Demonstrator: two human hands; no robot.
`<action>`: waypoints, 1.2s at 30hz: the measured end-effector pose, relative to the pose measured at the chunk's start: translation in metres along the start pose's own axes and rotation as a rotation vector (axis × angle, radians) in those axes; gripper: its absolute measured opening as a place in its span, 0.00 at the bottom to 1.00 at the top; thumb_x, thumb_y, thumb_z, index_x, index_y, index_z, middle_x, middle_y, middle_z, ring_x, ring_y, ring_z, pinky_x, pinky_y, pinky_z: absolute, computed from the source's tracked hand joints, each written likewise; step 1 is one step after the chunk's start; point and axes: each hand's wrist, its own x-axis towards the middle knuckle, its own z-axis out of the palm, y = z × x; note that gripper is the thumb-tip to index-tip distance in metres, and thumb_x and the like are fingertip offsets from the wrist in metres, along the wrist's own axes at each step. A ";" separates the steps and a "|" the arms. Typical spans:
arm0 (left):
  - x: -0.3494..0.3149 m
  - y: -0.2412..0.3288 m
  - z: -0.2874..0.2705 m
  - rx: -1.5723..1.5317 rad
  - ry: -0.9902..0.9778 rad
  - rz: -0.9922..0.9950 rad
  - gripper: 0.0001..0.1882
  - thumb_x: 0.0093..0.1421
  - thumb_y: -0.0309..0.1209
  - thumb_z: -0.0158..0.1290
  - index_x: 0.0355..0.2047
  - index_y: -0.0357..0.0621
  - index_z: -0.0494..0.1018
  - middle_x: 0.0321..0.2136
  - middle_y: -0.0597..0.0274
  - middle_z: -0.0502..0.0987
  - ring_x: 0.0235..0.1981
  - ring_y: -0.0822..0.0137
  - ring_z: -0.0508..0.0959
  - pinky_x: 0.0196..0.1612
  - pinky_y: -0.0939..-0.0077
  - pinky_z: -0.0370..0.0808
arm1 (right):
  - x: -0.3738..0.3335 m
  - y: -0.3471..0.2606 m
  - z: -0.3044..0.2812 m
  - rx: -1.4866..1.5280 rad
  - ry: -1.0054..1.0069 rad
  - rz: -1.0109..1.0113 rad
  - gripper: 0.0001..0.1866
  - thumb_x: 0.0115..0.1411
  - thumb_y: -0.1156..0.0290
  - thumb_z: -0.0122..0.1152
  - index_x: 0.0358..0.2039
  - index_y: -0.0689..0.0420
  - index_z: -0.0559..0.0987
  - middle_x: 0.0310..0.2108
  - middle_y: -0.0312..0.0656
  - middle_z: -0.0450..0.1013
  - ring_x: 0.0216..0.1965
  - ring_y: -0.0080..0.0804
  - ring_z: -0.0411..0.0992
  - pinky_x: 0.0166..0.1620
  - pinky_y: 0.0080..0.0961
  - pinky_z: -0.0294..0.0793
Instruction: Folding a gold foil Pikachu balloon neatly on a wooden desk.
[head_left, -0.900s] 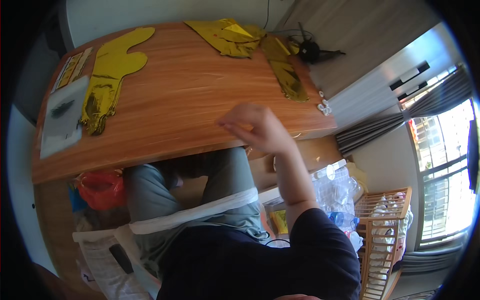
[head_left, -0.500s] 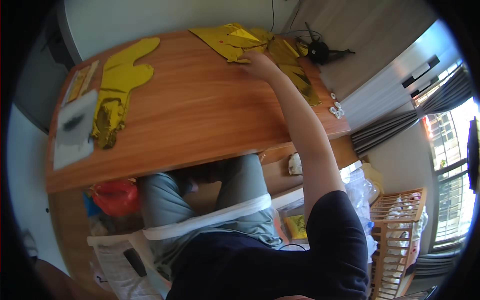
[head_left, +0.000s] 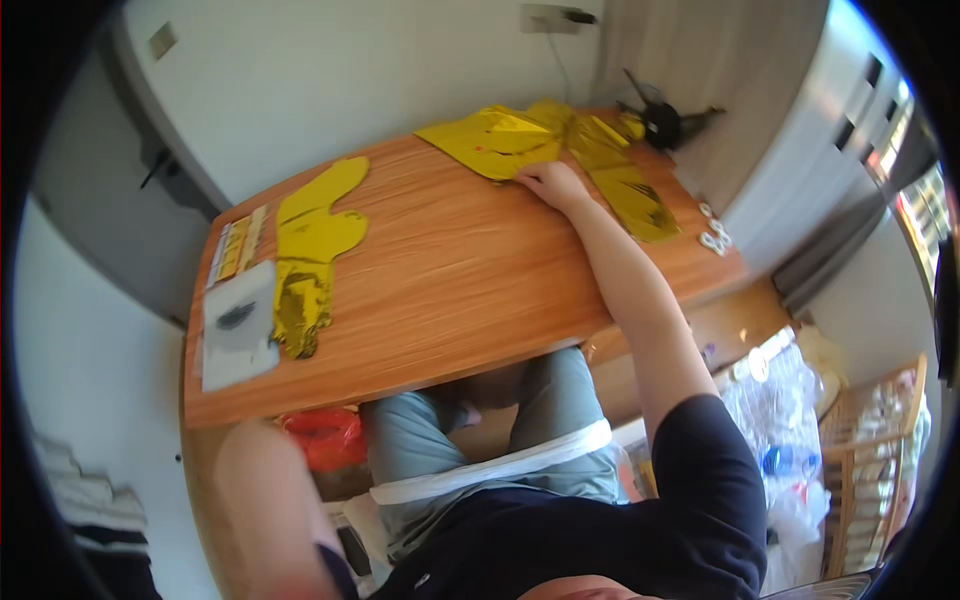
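Note:
My right hand (head_left: 556,187) reaches across the wooden table (head_left: 430,290) to its far side. Its fingertips pinch the near edge of a flat gold foil balloon (head_left: 490,145), creased and without air. A further crumpled gold length (head_left: 635,195) lies beside it, right of my hand. On the table's left part rests another flat gold foil balloon (head_left: 320,220), with rounded lobes and a wrinkled near end. My left arm (head_left: 265,480) is bent at the lower left, blurred, with its elbow raised; the left hand cannot be seen.
A whitish plastic sheet (head_left: 240,330) and a small yellow-and-white packet (head_left: 237,243) lie at the left end. White rings (head_left: 714,236) sit at the right edge, a black device (head_left: 662,125) at the back right corner. Below are a red bag (head_left: 325,435) and a wooden rack (head_left: 875,470).
The view has shifted, so the table appears lower and further right. My left arm has come up into view. The right hand stays at the gold foil's near edge.

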 end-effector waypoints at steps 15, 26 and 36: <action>-0.449 -0.017 0.057 0.380 -0.542 -1.969 0.11 0.63 0.35 0.58 0.44 0.51 0.82 0.37 0.66 0.83 0.46 0.63 0.80 0.61 0.57 0.68 | 0.004 -0.013 0.015 0.038 0.135 0.077 0.08 0.56 0.66 0.70 0.36 0.52 0.88 0.34 0.43 0.83 0.38 0.43 0.81 0.42 0.38 0.80; -0.466 0.012 0.090 0.451 -1.038 -1.503 0.23 0.65 0.49 0.57 0.58 0.61 0.78 0.63 0.55 0.68 0.65 0.49 0.64 0.64 0.51 0.65 | 0.001 -0.004 0.013 0.020 0.132 0.077 0.08 0.56 0.65 0.69 0.35 0.53 0.86 0.33 0.42 0.83 0.37 0.44 0.82 0.41 0.38 0.80; -0.464 0.011 0.093 0.428 -1.112 -1.607 0.23 0.66 0.47 0.55 0.60 0.59 0.76 0.64 0.56 0.66 0.67 0.51 0.62 0.66 0.50 0.61 | -0.004 -0.013 0.006 0.078 0.147 0.114 0.11 0.60 0.65 0.67 0.39 0.55 0.86 0.36 0.46 0.83 0.39 0.46 0.82 0.42 0.38 0.80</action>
